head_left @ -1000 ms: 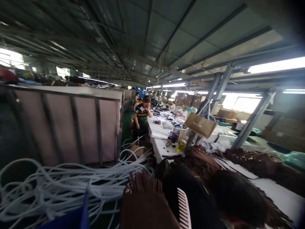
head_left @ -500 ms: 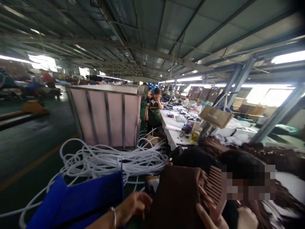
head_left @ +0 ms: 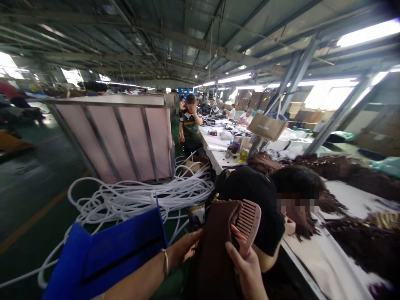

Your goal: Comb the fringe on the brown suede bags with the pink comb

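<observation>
A brown fringed piece (head_left: 215,250) hangs upright between both hands, beside the long white surface (head_left: 315,258). The left hand (head_left: 184,246) grips its left edge, fingers curled onto it. The right hand (head_left: 245,266) is clamped on a pink comb (head_left: 249,217), teeth against the piece's upper right.

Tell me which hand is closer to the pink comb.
Right. The right hand grips the pink comb by its lower end. The left hand is off to the comb's left, touching the far edge of the brown fringed piece.
</observation>
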`<state>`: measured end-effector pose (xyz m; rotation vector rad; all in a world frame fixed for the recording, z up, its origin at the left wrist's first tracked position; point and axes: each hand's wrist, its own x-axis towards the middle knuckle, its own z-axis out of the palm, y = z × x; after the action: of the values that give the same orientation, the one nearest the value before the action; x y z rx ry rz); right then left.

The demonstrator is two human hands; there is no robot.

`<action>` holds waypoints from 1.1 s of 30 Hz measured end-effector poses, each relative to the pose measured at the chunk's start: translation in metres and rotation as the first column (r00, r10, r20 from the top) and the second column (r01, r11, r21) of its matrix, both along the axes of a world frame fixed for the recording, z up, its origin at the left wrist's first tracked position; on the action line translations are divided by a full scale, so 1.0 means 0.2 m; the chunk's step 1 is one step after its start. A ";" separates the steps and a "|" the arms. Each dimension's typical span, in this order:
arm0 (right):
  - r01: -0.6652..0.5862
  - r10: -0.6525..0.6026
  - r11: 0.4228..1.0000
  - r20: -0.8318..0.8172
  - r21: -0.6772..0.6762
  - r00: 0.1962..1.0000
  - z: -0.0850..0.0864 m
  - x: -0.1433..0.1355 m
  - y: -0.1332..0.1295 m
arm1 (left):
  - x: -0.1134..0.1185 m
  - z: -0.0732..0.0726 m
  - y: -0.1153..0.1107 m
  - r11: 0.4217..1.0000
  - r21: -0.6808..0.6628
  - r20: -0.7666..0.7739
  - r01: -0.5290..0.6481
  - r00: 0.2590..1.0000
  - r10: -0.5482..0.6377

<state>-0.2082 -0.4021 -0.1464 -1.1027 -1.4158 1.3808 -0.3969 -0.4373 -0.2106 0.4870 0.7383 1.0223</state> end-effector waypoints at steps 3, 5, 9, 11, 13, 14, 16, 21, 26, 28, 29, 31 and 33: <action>-0.011 0.011 1.000 -0.053 -0.007 0.999 0.00 0.02 0.00 | 0.00 0.10 0.00 0.999 -0.012 0.122 0.043 0.992 -0.042; 0.027 -0.027 1.000 -0.047 -0.004 0.999 -0.01 0.04 0.02 | -0.02 0.18 0.03 1.000 -0.020 0.106 0.016 0.994 -0.014; 0.113 -0.113 0.993 -0.026 -0.023 0.993 -0.13 0.07 0.08 | -0.15 0.37 0.12 0.986 0.122 -0.289 -0.111 0.947 0.142; 0.132 -0.141 0.979 -0.049 -0.158 0.989 -0.23 0.09 0.08 | -0.24 0.45 0.19 0.972 0.195 -0.510 -0.129 0.833 0.213; 0.149 -0.183 0.935 -0.077 -0.323 0.980 -0.35 0.10 0.06 | -0.33 0.50 0.25 0.959 0.240 -0.649 -0.150 0.710 0.273; 0.156 -0.203 0.909 -0.084 -0.385 0.976 -0.41 0.11 0.05 | -0.38 0.52 0.27 0.952 0.259 -0.691 -0.166 0.656 0.303; 0.139 -0.203 0.880 -0.094 -0.454 0.975 -0.51 0.12 0.04 | -0.44 0.53 0.31 0.937 0.289 -0.749 -0.196 0.564 0.348; 0.072 -0.161 0.884 -0.158 -0.462 0.974 -0.49 0.08 0.11 | -0.50 0.57 0.34 0.932 0.311 -0.837 -0.185 0.412 0.361; 0.047 -0.108 0.948 -0.179 -0.315 0.978 -0.21 -0.09 0.28 | -0.48 0.70 0.35 0.930 0.331 -0.905 -0.161 0.225 0.361; 0.013 -0.068 0.966 -0.206 -0.258 0.976 -0.14 -0.18 0.30 | -0.47 0.74 0.34 0.919 0.362 -0.899 -0.158 0.201 0.389; -0.006 -0.048 0.971 -0.217 -0.241 0.975 -0.12 -0.23 0.31 | -0.46 0.75 0.33 0.913 0.376 -0.895 -0.159 0.195 0.402; -0.047 -0.010 0.970 -0.232 -0.238 0.973 -0.13 -0.31 0.30 | -0.46 0.74 0.31 0.898 0.402 -0.881 -0.177 0.193 0.432; -0.086 0.025 0.961 -0.229 -0.264 0.973 -0.17 -0.37 0.28 | -0.46 0.71 0.28 0.886 0.411 -0.862 -0.216 0.223 0.455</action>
<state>-0.2828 -0.3453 -0.1796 -1.0446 -1.1251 1.7218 -0.4892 -0.3816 -0.0694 1.2259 1.9343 1.1763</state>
